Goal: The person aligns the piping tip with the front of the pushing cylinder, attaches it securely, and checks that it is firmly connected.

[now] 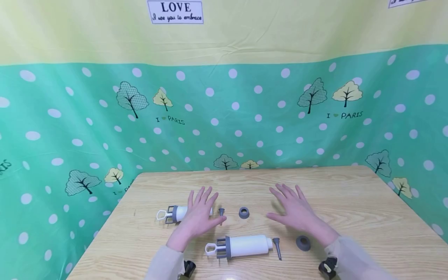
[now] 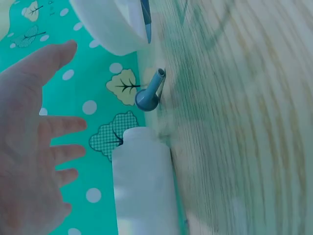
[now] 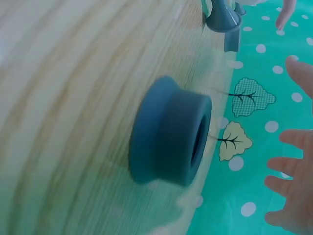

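Observation:
My left hand (image 1: 200,217) hovers with spread fingers over a white cylinder (image 1: 181,212) that has a grey frame and a white pull handle at one end, like a pump or large syringe. The hand covers part of it. Just beside its thumb is a grey funnel-headed nozzle (image 1: 221,211), which stands out in the left wrist view. My right hand (image 1: 295,210), fingers spread and holding nothing, is above the table. Nearest it are a grey flared ring (image 1: 244,216) and a second such ring (image 1: 299,244), close to the right wrist.
A larger white cylinder (image 1: 248,245) of the same form lies at the front, handle to the left. Another grey nozzle (image 1: 277,249) lies off its tip. The wooden table (image 1: 353,194) meets a green dotted curtain (image 1: 238,147) at the back and sides.

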{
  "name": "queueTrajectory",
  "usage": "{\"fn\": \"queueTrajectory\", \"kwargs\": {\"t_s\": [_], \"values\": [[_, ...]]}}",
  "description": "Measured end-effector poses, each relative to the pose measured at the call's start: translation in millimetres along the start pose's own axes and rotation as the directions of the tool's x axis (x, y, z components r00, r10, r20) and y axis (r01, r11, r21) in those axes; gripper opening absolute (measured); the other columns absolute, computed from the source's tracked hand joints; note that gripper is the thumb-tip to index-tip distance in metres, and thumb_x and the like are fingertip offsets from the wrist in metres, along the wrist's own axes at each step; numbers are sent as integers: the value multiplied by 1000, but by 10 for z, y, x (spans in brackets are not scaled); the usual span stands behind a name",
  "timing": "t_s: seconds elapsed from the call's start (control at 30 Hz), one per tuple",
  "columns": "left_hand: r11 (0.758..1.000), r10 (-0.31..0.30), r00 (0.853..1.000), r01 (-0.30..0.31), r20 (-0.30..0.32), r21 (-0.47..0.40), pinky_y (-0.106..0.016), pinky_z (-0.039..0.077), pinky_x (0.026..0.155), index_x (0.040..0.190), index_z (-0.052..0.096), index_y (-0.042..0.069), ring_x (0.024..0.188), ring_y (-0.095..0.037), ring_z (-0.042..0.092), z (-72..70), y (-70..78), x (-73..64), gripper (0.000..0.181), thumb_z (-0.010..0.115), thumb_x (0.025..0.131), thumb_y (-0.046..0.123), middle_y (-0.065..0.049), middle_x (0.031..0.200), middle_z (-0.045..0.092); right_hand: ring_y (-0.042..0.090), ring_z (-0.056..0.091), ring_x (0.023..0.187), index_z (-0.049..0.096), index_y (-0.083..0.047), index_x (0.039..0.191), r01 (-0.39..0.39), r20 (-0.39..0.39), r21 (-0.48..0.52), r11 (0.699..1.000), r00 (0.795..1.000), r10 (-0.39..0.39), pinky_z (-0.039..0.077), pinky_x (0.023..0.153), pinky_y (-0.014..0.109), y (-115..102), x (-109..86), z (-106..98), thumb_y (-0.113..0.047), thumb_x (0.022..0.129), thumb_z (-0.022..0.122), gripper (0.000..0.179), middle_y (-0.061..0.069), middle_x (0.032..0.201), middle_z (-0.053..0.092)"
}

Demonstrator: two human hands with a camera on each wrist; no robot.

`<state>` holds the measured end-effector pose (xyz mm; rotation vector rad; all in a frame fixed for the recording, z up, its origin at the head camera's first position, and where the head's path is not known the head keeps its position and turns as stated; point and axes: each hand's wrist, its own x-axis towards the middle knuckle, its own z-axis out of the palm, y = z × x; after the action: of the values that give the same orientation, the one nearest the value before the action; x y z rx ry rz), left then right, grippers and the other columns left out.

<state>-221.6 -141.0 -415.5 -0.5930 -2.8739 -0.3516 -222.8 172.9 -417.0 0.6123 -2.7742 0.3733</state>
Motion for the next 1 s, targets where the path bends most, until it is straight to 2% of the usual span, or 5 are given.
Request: {"fn": "queueTrajectory", "kwargs": {"t_s": [0.27, 0.47, 0.77, 1.0], "values": [[999, 42, 998, -42, -41, -2, -55, 7, 108, 132, 45, 10, 130, -33, 32, 17, 17, 41, 69, 60, 79, 51, -13, 140, 39, 34, 38, 126, 41, -13, 136, 23, 48, 20, 1000, 999, -24, 12, 106, 58, -98, 59, 71, -61, 75, 59, 80, 14, 139, 40], [999, 43, 998, -44, -42, -19, -54, 11, 107, 128, 50, 9, 128, -31, 35, 20, 49, 78, 60, 63, 80, 44, -12, 136, 43, 31, 39, 126, 42, -12, 136, 30, 115, 59, 998, 993, -37, 14, 107, 56, -174, 95, 107, -58, 76, 60, 78, 14, 137, 43], [997, 72, 997, -72, -20, -41, -49, 20, 108, 125, 51, 6, 122, -29, 42, 50, 64, 145, 55, 64, 80, 36, -14, 129, 50, 29, 42, 124, 44, -9, 133, 93, 177, 67, 993, 979, -104, 18, 106, 56, -261, 174, 166, -49, 78, 62, 71, 11, 134, 47], [996, 83, 996, -83, -7, -9, -50, 24, 105, 119, 57, 8, 117, -27, 48, 66, 85, 175, 47, 64, 81, 34, -11, 121, 56, 28, 44, 122, 45, -10, 132, 121, 222, 102, 987, 965, -141, 22, 105, 54, -314, 234, 214, -47, 78, 63, 68, 10, 132, 49]]}}
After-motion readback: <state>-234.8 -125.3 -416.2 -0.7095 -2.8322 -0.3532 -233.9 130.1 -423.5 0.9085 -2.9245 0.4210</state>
